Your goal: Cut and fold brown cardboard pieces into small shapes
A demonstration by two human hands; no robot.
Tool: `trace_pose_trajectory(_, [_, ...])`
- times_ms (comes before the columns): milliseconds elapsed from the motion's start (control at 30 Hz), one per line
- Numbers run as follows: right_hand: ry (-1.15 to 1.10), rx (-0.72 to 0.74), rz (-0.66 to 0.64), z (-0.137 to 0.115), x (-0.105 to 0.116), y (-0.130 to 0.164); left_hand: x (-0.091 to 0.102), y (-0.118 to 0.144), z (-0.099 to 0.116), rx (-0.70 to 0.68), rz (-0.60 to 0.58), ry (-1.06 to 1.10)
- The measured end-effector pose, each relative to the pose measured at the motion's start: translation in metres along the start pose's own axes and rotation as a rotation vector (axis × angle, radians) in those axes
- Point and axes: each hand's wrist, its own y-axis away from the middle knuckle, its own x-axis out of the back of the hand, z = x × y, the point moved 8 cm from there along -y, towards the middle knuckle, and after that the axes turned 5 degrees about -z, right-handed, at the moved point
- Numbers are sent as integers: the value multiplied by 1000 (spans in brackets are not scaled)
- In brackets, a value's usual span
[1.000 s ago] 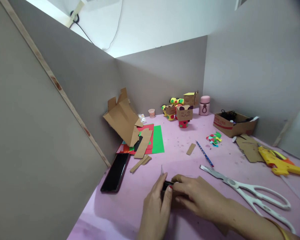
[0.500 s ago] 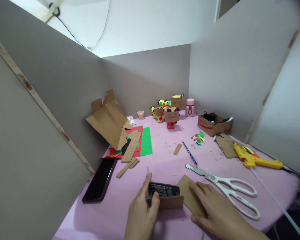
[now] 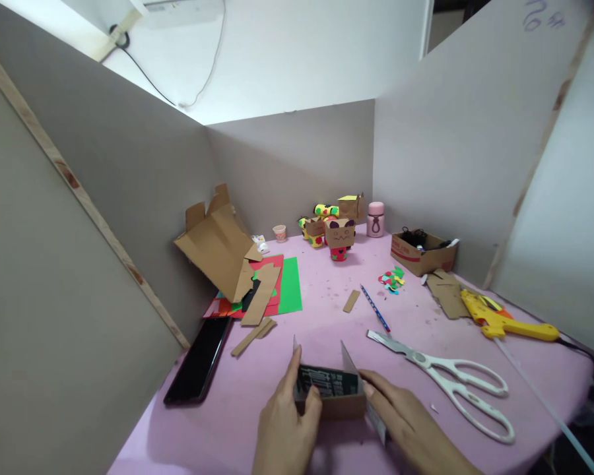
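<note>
Here, at the near part of the pink table (image 3: 321,333), the left hand (image 3: 287,415), half curled, pinches one end of a cardboard box (image 3: 339,408); the right hand (image 3: 396,412), fingers together, grips a panel (image 3: 376,420) at the other. The box runs left to right, likely light, stiff, creasable, best held by end walls; the panel points forward.

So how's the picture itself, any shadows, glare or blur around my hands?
Head view, top: the white wall is very bright; head view, bottom left: a soft shadow lies on the pink table beside your left hand; head view, centre: the lettering inside the folded cardboard is too small to read; head view, top right: the corner darkens.
</note>
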Motion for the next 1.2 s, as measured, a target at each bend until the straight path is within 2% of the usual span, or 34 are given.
trace_pose_trajectory(133, [-134, -19, 27, 12, -18, -1, -4, 3, 1, 1, -14, -3])
trace_pose_trajectory(267, [-231, 16, 50, 17, -20, -2, -6, 6, 1, -5, -20, 9])
trace_pose_trajectory(433, [-186, 44, 1, 1, -10, -9, -5, 6, 2, -3, -7, 34])
trace_pose_trajectory(533, [-157, 31, 14, -6, -5, -13, -5, 7, 2, -13, 11, 65])
trace_pose_trajectory(733, [0, 169, 58, -20, -3, -15, -6, 10, 2, -91, 13, 115])
trace_pose_trajectory(900, [139, 280, -40, -35, 3, -12, -6, 9, 3, -62, -58, 88])
trace_pose_trajectory(1033, [205, 356, -144, -45, 9, -14, -3, 8, 8, -73, -69, 83])
trace_pose_trajectory(1200, [249, 418, -207, -53, 10, -24, -3, 8, 9, -50, -109, 54])
